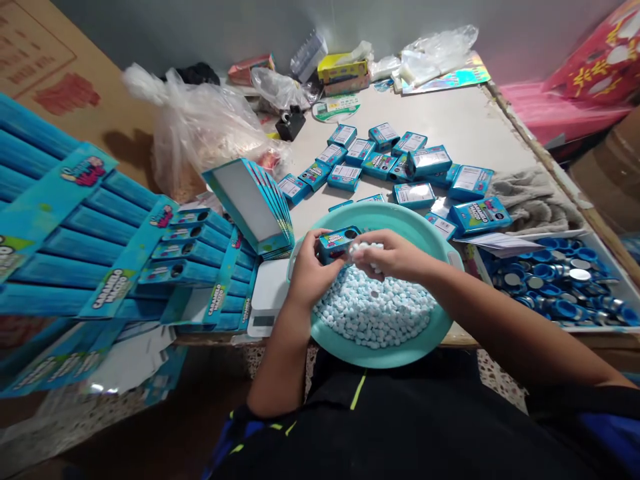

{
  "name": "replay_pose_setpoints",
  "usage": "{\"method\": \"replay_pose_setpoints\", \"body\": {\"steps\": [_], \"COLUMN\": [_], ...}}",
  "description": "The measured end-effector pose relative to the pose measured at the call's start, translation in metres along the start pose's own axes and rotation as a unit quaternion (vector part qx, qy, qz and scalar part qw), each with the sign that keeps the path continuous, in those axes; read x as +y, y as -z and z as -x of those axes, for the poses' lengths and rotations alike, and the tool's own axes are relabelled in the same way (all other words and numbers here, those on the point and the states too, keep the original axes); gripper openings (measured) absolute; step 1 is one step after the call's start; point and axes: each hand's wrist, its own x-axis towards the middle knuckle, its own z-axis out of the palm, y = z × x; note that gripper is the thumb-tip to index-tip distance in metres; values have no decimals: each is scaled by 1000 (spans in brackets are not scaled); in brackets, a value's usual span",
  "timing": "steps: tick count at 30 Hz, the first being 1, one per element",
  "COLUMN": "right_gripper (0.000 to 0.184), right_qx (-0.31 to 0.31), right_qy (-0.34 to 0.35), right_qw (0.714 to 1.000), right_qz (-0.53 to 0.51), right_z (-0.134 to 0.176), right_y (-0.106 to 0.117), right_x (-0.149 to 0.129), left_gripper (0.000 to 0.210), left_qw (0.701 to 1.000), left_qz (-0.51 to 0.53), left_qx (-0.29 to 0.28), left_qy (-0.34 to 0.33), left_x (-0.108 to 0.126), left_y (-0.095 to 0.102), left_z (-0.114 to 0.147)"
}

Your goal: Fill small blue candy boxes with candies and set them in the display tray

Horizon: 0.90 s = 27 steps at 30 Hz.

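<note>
A small blue candy box (334, 244) with a round dark hole at its end is gripped by my left hand (311, 272), above the basin. My right hand (389, 256) is closed around several pale candies (361, 251) right beside the hole, and some show between the fingers. Below both hands sits a turquoise basin (425, 233) holding a heap of white and light-blue candies (375, 307). A small round grey piece (375, 294) lies on the heap. Left of the basin is a white digital scale (267, 293), partly under its rim.
Small blue boxes (414, 193) lie scattered behind the basin. At right, a white tray (565, 327) holds blue and silver caps (580, 275), near a grey cloth (530, 200). Display cartons (120, 267) packed with boxes stand at left, by stacked open cartons (255, 207) and a plastic bag (195, 127).
</note>
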Motion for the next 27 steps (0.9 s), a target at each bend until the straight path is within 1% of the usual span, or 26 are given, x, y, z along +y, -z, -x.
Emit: {"method": "replay_pose_setpoints", "body": {"steps": [2,4,6,8,12,17,20,24,27], "right_gripper": [26,24,23,24,24,27,31,32,37], "right_qx": [81,155,206,235,252,244,242,233,232], "right_qy": [62,106,124,123,97,36,5,6,21], "right_qw": [993,978,964,957,957,968,970,971,971], "right_qz": [-56,-96,-115,-119,-103,-38,-30,-56,-56], "right_z": [-1,-4,-6,-9,-12,-13,-12,-9,-7], "right_y": [1,3,4,4,2,3,4,3,2], "right_x": [1,1,1,2,4,5,4,-2,-4], "left_gripper": [51,52,51,50,51,48,49,47,45], "left_qw": [999,996,991,986,979,978,978,974,974], "left_qz": [-17,-41,-60,-67,-67,-82,-80,-109,-121], "left_qx": [-31,-73,-118,-154,-190,-181,-183,-171,-154], "left_qy": [0,-3,-9,-15,-35,-61,-63,-96,-115], "left_x": [1,3,6,9,13,13,13,13,13], "left_y": [0,1,3,4,5,3,3,4,5], "left_z": [1,3,5,6,8,7,8,12,15]}}
